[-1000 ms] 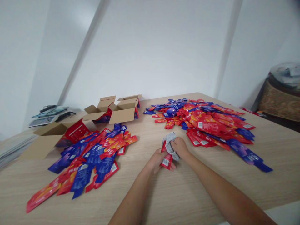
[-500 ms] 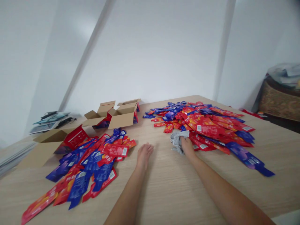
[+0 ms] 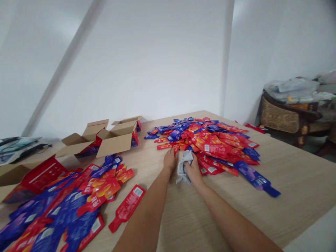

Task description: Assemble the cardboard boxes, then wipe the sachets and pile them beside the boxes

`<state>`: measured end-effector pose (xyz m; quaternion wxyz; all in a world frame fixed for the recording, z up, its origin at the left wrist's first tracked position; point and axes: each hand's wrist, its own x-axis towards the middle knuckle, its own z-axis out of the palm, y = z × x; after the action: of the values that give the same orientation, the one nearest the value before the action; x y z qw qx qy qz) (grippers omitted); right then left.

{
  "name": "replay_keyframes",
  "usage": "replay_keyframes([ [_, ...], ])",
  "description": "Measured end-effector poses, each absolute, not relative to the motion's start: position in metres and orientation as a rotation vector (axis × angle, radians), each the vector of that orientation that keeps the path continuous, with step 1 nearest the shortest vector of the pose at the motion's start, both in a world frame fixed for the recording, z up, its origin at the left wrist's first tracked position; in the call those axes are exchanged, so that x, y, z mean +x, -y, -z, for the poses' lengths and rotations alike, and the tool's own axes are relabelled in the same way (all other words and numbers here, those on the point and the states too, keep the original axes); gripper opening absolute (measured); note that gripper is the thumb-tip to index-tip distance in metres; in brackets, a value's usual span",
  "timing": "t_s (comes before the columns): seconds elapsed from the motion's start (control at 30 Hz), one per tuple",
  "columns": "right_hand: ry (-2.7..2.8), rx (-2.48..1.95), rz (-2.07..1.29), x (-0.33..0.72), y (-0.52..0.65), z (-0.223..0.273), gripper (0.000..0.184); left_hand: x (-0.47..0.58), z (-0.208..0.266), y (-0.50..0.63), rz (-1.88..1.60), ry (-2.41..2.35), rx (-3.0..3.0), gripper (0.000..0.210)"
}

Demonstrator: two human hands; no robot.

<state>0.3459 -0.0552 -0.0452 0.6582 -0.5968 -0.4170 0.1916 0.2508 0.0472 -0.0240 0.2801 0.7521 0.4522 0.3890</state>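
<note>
My right hand point(image 3: 193, 169) is closed around a crumpled grey cloth point(image 3: 183, 171), held low over the table at the near edge of the right-hand pile of packets point(image 3: 210, 143). My left hand point(image 3: 171, 160) is just left of the cloth, its fingertips at a red packet on the pile's front edge; the fingers look apart, with no firm grip showing. The packets are flat, red-orange or blue-purple, with narrow necks. A second heap of packets point(image 3: 76, 199) spreads to the left. One red packet point(image 3: 127, 207) lies apart beside that heap, near my left forearm.
Open cardboard boxes point(image 3: 115, 141) stand behind the left heap, and another open box point(image 3: 39, 175) is at far left. Dark and pale flat items point(image 3: 21, 147) lie beyond it. A white wall backs the table point(image 3: 194, 213). A patterned chair point(image 3: 279, 113) with plastic bags stands right.
The view has swung right. My left hand has gone from the bare tabletop to the right pile's edge. A red packet now lies apart from the left heap. The cloth stays in my right hand.
</note>
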Motion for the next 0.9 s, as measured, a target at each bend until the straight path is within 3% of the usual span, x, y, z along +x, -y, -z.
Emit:
replay_keyframes([
  [0.23,1.026,-1.327,-0.298,0.340,0.068,0.029,0.056,0.222,0.022,-0.003,-1.223,-1.325,1.531,0.018],
  [0.37,1.466,-1.171,-0.216,0.311,0.089,0.020,0.057,0.197,0.035,0.042,-1.239,-1.213,1.391,0.006],
  [0.57,2.049,-1.139,-0.283,0.281,0.102,0.028,0.063,0.170,0.040,0.081,-1.201,-1.106,1.182,0.013],
  [0.7,1.976,-1.459,-0.200,0.310,0.085,0.035,0.049,0.165,0.029,0.093,-1.105,-1.045,0.987,0.012],
  [0.9,1.675,-1.611,-0.178,0.345,0.070,0.039,0.047,0.144,0.013,0.100,-1.075,-0.994,0.846,0.029],
])
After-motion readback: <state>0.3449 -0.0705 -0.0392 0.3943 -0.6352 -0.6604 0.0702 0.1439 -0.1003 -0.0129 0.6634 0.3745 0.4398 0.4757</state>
